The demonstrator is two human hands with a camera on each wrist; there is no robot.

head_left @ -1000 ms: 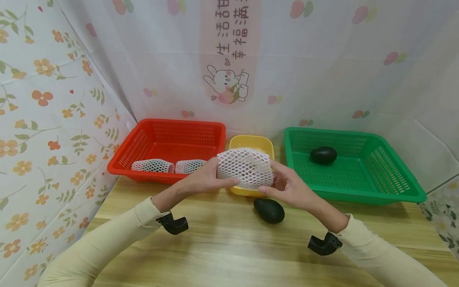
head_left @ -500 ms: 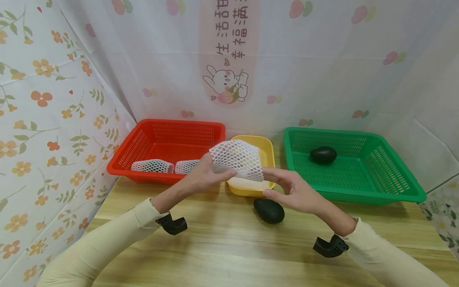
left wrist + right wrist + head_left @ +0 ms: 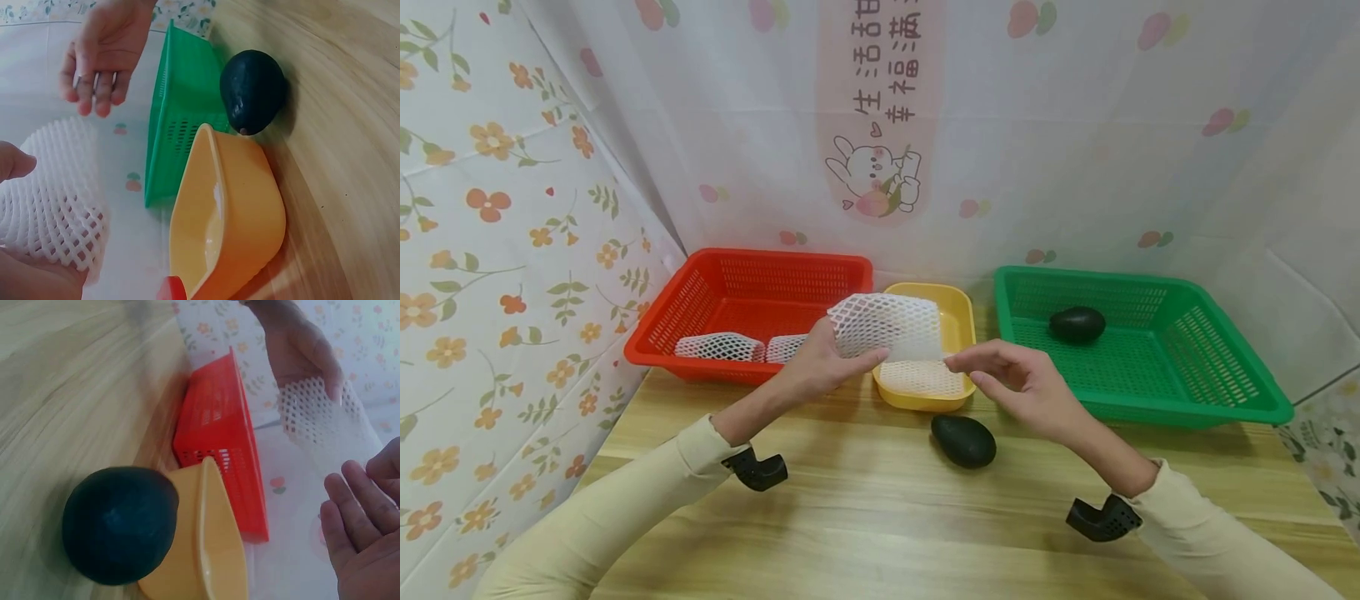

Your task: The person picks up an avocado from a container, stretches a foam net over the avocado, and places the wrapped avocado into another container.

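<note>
My left hand (image 3: 816,367) holds a white foam fruit net (image 3: 887,325), thumb in front, above the yellow container (image 3: 958,312). The net stands spread out like a flattened sleeve, with nothing showing inside. My right hand (image 3: 1026,387) is just right of the net's lower corner, its fingers loosely bent. In the left wrist view a gap shows between the right fingertips (image 3: 103,103) and the net. A dark avocado (image 3: 964,442) lies on the table in front of the yellow container. More white foam netting (image 3: 921,377) lies inside that container.
The red basket (image 3: 651,354) at the left holds two netted pieces (image 3: 718,347), dark showing through the mesh. Another avocado (image 3: 1077,324) lies in the green basket (image 3: 1180,412) at the right. A printed curtain (image 3: 1075,150) hangs behind.
My right hand has let go of the net and drawn back to the right. The left hand has moved slightly left with the net, uncovering more of the yellow container.
</note>
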